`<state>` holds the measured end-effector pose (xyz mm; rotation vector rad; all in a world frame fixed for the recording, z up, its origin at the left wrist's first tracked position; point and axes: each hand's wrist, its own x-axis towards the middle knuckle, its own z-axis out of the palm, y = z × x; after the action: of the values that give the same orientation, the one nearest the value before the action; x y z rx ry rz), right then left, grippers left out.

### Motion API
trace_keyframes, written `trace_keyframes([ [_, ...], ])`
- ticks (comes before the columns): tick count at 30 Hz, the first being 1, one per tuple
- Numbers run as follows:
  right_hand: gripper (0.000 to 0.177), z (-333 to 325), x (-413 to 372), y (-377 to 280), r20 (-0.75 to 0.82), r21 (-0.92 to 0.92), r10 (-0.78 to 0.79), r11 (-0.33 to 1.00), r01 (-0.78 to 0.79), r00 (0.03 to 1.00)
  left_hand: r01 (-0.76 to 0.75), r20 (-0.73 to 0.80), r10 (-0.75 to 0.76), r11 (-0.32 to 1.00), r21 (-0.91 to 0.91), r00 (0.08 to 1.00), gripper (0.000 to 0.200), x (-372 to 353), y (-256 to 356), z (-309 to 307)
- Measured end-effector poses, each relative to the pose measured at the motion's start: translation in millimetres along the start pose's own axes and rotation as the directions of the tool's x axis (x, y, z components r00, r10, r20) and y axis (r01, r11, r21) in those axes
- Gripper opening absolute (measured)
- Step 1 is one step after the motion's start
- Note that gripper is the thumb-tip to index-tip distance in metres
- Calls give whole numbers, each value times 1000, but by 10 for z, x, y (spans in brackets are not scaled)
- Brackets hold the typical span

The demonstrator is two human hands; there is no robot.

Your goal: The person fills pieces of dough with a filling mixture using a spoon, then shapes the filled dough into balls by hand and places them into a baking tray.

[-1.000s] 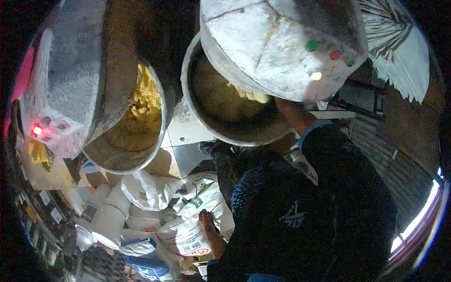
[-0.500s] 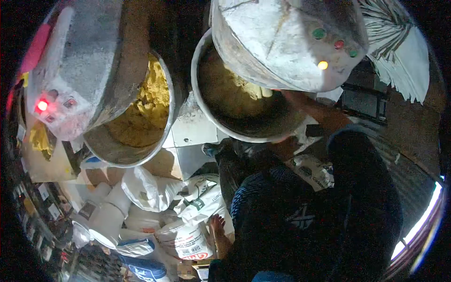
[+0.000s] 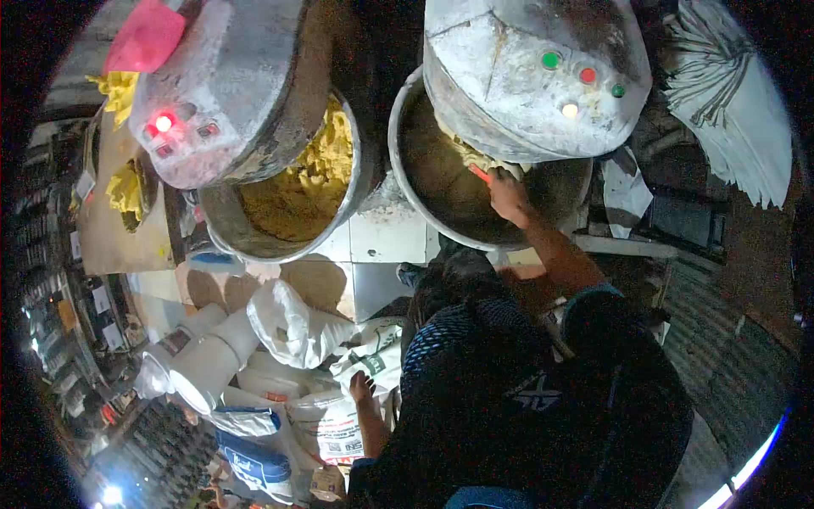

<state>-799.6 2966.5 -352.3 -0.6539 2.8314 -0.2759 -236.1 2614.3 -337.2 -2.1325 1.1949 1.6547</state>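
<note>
My right hand (image 3: 509,197) reaches into the right mixer bowl (image 3: 407,187), closed on a small orange-red tool (image 3: 480,173) whose working end I cannot make out. Pale dough (image 3: 462,153) lies beside the tool, partly hidden under the right mixer head (image 3: 534,85). My left hand (image 3: 361,387) hangs low in front of a white printed sack (image 3: 381,360); its fingers look apart and nothing shows in them. In the left mixer bowl (image 3: 280,253) sits a mass of yellow dough (image 3: 326,157), under the left mixer head (image 3: 229,93).
White buckets (image 3: 199,377) lie tilted beside an opened white bag (image 3: 292,327) and a blue-and-white sack (image 3: 254,462). A pink object (image 3: 148,36) rests on the left mixer. Stacked white sheets (image 3: 729,102) hang at the right, above corrugated metal (image 3: 712,339).
My right hand, earlier hidden behind the right mixer head, now shows with the orange-red tool. My left hand has shifted slightly left and up in view. The whole view has shifted.
</note>
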Motion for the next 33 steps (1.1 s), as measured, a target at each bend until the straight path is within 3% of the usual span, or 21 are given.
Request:
trace_keyframes([
  [3,41,38,-43,-76,251,-75,151,988,-136,956,30,26,-30,999,17,999,38,52,-298,-210],
  [5,44,71,-181,16,337,-7,105,994,-109,936,34,78,-39,998,53,996,38,184,-480,-288],
  [6,44,105,-216,-22,206,-77,93,994,-79,974,32,145,-27,999,-31,989,37,263,-579,-374],
  [7,45,67,-185,-79,72,-155,62,987,-51,995,62,87,-57,997,-55,995,35,251,-573,-368],
  [9,46,61,-215,-158,-89,-64,24,998,-30,996,23,7,-23,1000,-2,1000,34,206,-608,-354],
  [12,47,59,-302,-293,-255,53,13,999,1,967,18,110,-20,1000,19,994,34,338,-737,-539],
  [13,45,89,-303,-284,-230,53,34,998,-22,973,25,158,-30,999,29,987,35,369,-702,-576],
  [16,43,85,-302,-279,148,-38,197,980,-193,969,-60,46,63,996,-68,997,34,549,-544,-740],
  [17,43,-14,-293,-359,95,-13,162,987,-162,982,-111,69,130,968,-227,989,35,679,-565,-851],
  [19,43,-378,-414,-634,-104,51,37,998,-31,994,-201,-15,201,980,7,979,30,863,-505,-875],
  [21,43,-733,-536,-912,-336,62,-109,989,138,935,-245,31,246,969,-13,969,27,728,-278,-756],
  [22,42,-704,-501,-960,-349,160,-84,976,148,933,-291,104,292,956,-24,951,29,758,-171,-686],
  [23,37,-779,-560,-1022,-421,93,-163,971,221,893,-338,171,339,940,-38,925,32,784,-72,-629],
  [24,36,-767,-573,-1019,-499,61,-238,949,308,833,-379,130,394,917,-128,910,28,757,23,-469],
  [25,35,-754,-567,-1020,-572,22,-308,921,390,760,-336,162,346,938,-89,924,27,716,149,-367],
  [26,45,-691,-563,-982,-299,-29,-242,969,245,923,-389,204,431,896,-214,879,26,805,134,-252],
  [27,55,-606,-582,-934,-5,-119,-113,987,111,994,-427,236,513,840,-333,825,25,804,169,-136],
  [28,66,-546,-591,-864,270,-240,60,971,7,961,-405,241,421,907,-115,875,28,820,276,-39],
  [31,43,-767,-707,-806,216,255,213,930,-265,953,-516,292,486,856,31,824,30,984,340,158],
  [32,41,-1051,-729,-876,45,391,33,919,-48,998,-444,242,433,896,-10,868,28,840,439,300],
  [33,40,-1232,-717,-927,-119,411,-72,904,115,990,-362,198,364,931,-52,910,26,687,461,406],
])
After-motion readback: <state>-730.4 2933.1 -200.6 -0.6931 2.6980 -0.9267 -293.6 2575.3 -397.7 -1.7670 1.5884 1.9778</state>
